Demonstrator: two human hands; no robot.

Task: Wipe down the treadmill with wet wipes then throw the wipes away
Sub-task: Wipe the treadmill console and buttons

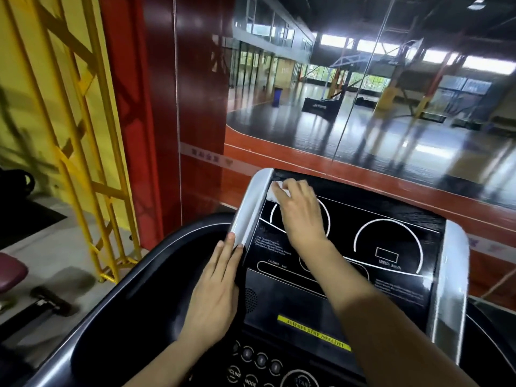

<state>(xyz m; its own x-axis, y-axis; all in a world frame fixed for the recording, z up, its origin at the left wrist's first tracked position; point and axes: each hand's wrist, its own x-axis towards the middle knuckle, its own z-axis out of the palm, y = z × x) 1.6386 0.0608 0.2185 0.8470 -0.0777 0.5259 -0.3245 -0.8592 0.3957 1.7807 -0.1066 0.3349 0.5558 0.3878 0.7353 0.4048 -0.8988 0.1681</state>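
The treadmill console [391, 247] fills the lower middle, a black display panel with white dial outlines between two silver side strips. My right hand [300, 210] presses a white wet wipe [275, 191] against the panel's upper left corner, beside the left silver strip [252, 205]; the fingers cover most of the wipe. My left hand [215, 291] lies with straight fingers against the console's left edge, fingertips touching the lower end of that strip.
A black curved handrail [134, 277] wraps around the console's left side. Round buttons [261, 358] sit at the bottom. A glass wall ahead looks onto a sports hall. A yellow metal frame [92, 163] stands at left, a blue bin [277, 97] far off.
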